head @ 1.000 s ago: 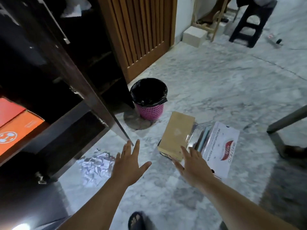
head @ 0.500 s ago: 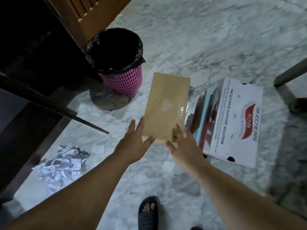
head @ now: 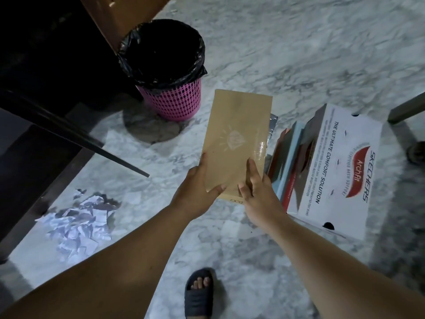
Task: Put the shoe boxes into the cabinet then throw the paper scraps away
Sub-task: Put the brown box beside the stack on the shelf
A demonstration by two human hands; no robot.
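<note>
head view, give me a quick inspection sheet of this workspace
surface: grey-veined marble floor, lit from the lower left.
job's things: brown shoe box on top of a stack; white Skechers box beside it with thinner boxes between; paper scraps heaped by the dark cabinet, door open.
clutter: pink bin with black liner.
grippers: left hand and right hand grip the brown box's near end, thumbs on its lid.
cables: nothing seen.
surroundings: wooden slatted panel, sandalled foot, metal furniture leg at right.
</note>
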